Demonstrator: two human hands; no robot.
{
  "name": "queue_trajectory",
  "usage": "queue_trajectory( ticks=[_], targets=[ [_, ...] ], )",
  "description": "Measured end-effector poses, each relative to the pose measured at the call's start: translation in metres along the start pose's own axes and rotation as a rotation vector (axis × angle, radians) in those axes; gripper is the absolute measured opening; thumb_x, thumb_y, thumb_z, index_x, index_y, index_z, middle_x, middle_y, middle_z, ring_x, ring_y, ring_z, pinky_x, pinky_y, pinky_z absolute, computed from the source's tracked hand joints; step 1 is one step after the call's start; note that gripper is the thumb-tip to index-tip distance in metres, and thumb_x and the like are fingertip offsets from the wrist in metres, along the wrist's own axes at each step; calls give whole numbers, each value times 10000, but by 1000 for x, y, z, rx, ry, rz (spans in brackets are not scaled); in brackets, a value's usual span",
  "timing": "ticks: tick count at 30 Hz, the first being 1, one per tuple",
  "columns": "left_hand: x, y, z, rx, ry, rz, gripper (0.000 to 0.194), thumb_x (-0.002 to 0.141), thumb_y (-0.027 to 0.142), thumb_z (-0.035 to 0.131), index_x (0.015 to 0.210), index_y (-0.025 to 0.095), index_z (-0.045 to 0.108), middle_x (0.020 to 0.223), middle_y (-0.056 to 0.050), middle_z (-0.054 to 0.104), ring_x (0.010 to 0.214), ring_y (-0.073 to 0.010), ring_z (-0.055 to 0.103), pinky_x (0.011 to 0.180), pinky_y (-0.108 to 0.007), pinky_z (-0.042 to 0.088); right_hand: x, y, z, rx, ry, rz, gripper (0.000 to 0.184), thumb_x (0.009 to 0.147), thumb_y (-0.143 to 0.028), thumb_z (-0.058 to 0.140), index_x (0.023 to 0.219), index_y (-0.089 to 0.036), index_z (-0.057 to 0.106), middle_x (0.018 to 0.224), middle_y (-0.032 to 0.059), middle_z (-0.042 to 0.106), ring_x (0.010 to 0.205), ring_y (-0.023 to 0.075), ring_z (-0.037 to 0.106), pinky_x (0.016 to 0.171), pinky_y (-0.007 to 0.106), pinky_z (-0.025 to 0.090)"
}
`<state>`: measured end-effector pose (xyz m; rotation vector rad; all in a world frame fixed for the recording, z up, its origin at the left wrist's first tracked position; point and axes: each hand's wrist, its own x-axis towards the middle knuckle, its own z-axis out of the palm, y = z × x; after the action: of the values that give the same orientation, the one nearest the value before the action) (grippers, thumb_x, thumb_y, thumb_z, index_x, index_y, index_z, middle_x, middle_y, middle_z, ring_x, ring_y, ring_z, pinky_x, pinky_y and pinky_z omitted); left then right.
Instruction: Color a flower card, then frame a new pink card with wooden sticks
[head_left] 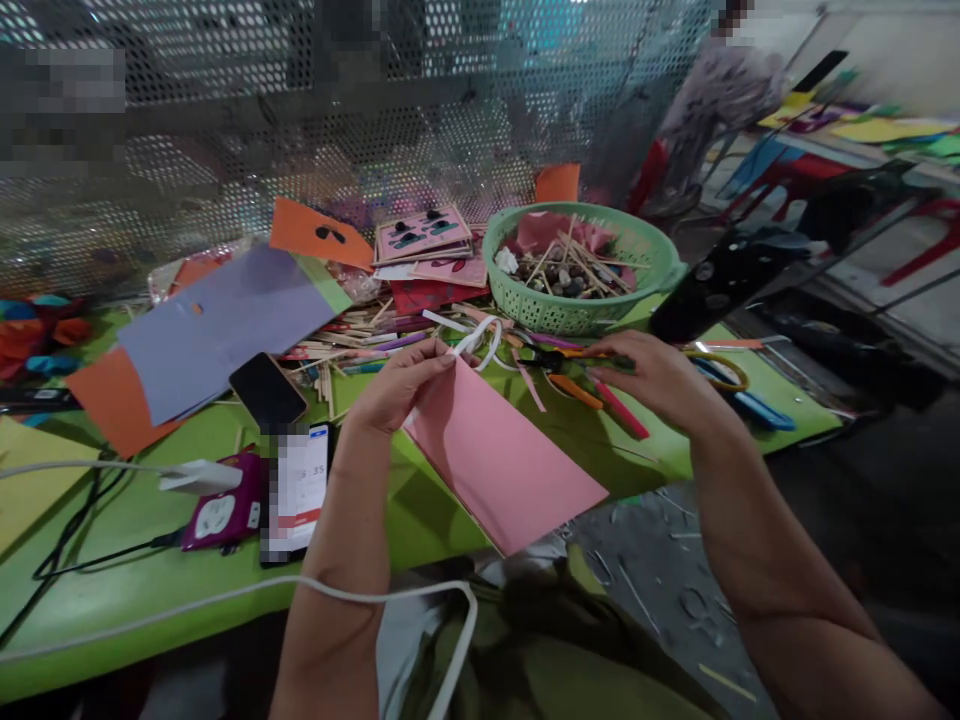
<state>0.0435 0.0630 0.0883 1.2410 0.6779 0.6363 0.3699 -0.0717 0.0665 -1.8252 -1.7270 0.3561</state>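
Observation:
My left hand (409,385) pinches the upper corner of a folded sheet of pink paper (514,460), which slants over the table's front edge. A looped white strip (491,345) rises beside the left fingertips; whether it is pinched too is unclear. Orange-handled scissors (574,388) with dark blades lie among scraps just right of the paper. Over their handles reaches my right hand (641,372), its thumb and fingers apart, the fingertips close to or touching one handle. A red stick-like piece (622,410) lies beneath that hand.
A green basket (585,318) of stones and sticks stands behind. Decorated cards (424,238), purple paper (225,325) and wooden sticks lie to its left. Two phones (266,390) and a magenta device (221,505) with cables sit left. Yellow-handled scissors (731,370) lie right.

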Motion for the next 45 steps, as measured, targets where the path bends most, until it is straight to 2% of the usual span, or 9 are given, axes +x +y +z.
queue_trajectory(
  ticks=[4,8,15,21,25,30,35,40,45],
  targets=[
    [-1,1,3,-5,5,-7,371,684,426,878,738,201,588,873,-40,758,940,-215,687,933,-323,475,-3,10,6,-152,-98,-56,386,934,-526,620,1193,-282,771,1283,128,748,1250,385,649,1108,551,468],
    [-3,2,7,-38,-2,-25,366,671,418,874,747,205,586,902,-49,772,989,-237,721,960,-344,497,6,14,19,-313,-178,-41,519,886,-498,692,1336,-238,704,1446,183,673,1274,436,632,1085,580,478],
    [-4,0,7,-77,1,-38,353,666,395,873,773,215,590,935,-62,786,1032,-254,744,972,-358,526,17,2,28,-471,-268,31,361,842,-483,688,1094,-224,705,1352,197,655,1142,415,674,978,539,522],
    [-3,-2,5,-117,-25,-29,340,672,381,887,771,213,609,927,-60,795,1023,-253,757,998,-362,529,19,-8,28,-513,-241,45,230,792,-394,689,966,-245,701,1304,166,680,1130,397,637,942,503,472],
    [-2,-4,3,-123,-28,-31,351,676,385,897,768,204,611,923,-65,801,1003,-245,759,969,-340,529,20,-6,22,-480,-197,48,156,782,-380,659,870,-253,678,1136,145,731,1085,388,624,889,493,457],
    [0,-6,2,-101,-21,-28,383,664,418,909,776,195,618,935,-69,807,958,-239,756,908,-320,525,16,4,10,-104,-87,91,196,724,-401,661,869,-269,658,1000,92,735,1050,374,629,910,500,474],
    [1,-5,2,-64,-16,-20,374,670,440,905,762,189,643,915,-60,803,947,-240,746,906,-320,516,7,13,2,307,-28,174,290,710,-433,665,942,-261,636,944,61,704,932,317,632,806,442,510],
    [1,-2,4,-20,2,-9,352,685,432,891,747,189,644,875,-50,787,926,-222,728,925,-317,506,9,14,4,93,-43,156,294,696,-394,698,946,-244,659,1023,95,739,1033,358,646,922,494,491],
    [2,-3,2,-25,6,-22,366,677,421,894,736,194,612,873,-46,777,900,-208,710,894,-305,503,17,8,32,-189,2,46,321,725,-382,708,1017,-249,692,1063,108,773,1080,387,654,924,512,497]
  ],
)
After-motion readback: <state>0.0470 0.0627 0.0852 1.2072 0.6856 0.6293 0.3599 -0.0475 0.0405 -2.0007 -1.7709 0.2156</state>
